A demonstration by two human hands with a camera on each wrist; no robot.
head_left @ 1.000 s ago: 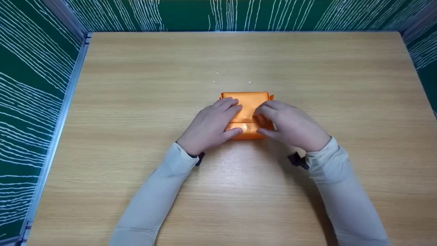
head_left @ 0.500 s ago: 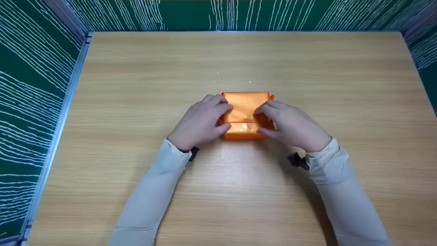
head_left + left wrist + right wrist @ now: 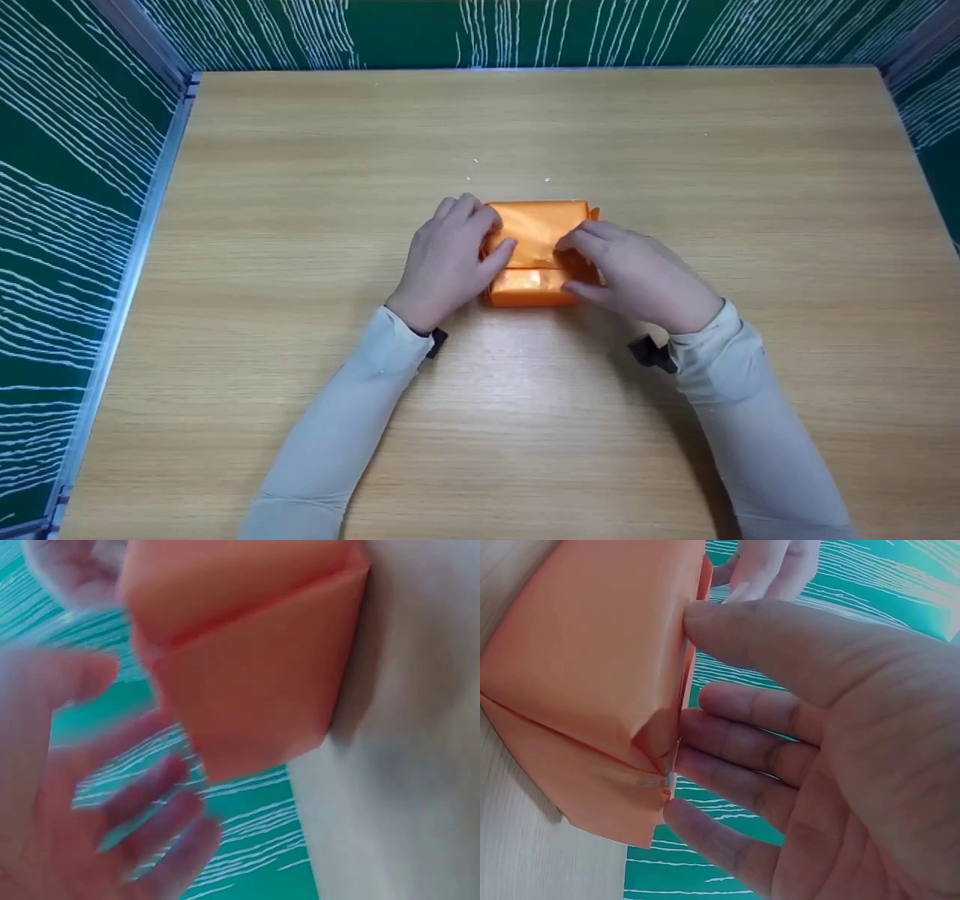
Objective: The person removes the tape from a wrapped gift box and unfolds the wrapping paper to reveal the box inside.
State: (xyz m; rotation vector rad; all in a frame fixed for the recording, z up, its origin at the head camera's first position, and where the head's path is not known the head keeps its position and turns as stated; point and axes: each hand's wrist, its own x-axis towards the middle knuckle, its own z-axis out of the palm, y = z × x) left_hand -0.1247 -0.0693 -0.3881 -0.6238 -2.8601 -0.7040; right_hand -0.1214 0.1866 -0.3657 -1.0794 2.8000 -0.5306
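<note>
A box wrapped in shiny orange paper [image 3: 537, 234] lies flat on the table, with a folded seam running across its near part. My left hand [image 3: 448, 259] is over its left end, the thumb reaching onto the top. In the left wrist view the left fingers [image 3: 169, 814] are spread and blurred beside the package. My right hand [image 3: 637, 274] rests at the right end. There, the right wrist view shows the thumb [image 3: 712, 624] touching the paper and the fingers loosely extended along a crumpled end fold [image 3: 658, 736].
The wooden table [image 3: 525, 420] surrounds the package. A few tiny white scraps [image 3: 547, 180] lie beyond it. Green panels with white lines [image 3: 409, 34] stand at the back and sides. Each wrist wears a black strap piece [image 3: 651, 352].
My left hand has slid left off the top of the package to its left end, then turned with its fingers toward the far left corner. The right hand and package stay put.
</note>
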